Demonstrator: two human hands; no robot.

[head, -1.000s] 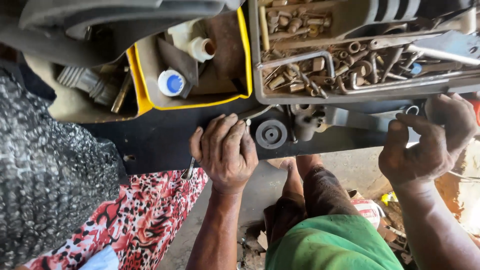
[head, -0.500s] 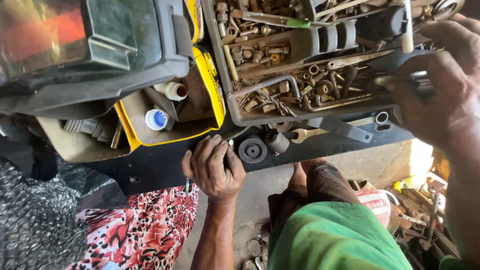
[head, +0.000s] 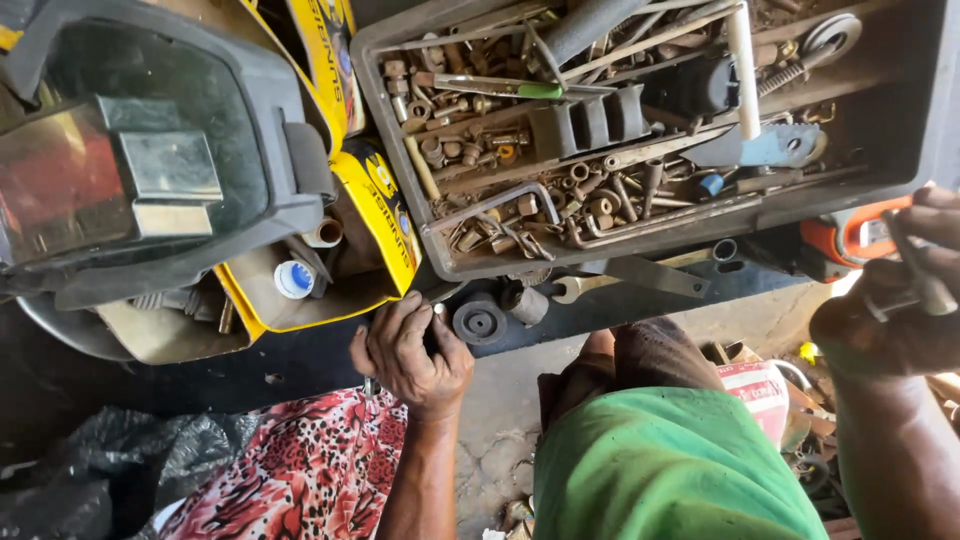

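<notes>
My left hand (head: 412,355) lies knuckles-up on the edge of a black bench (head: 300,365), fingers curled over that edge. It sits beside a black round part (head: 479,321) and a small grey cylinder (head: 528,304). Whether the fingers hold anything small is hidden. My right hand (head: 885,300) is at the right edge of the view, closed around a grey metal tool (head: 925,285), just below an orange and black object (head: 850,235). Above both hands sits a dark metal tray (head: 400,150) packed with bolts, nuts, rods and wrenches.
A dark welding mask (head: 150,160) fills the upper left. A yellow container (head: 375,225) beside it holds a blue-capped bottle (head: 294,279). An open-end wrench (head: 590,287) sticks out under the tray. My green shirt (head: 670,465) and a red patterned cloth (head: 300,470) are below, with a black plastic bag (head: 90,480) at lower left.
The view has swung and drawn closer to the bench. My right hand has come down from the tray to the right edge, closed on a metal tool. My left hand stays on the bench edge.
</notes>
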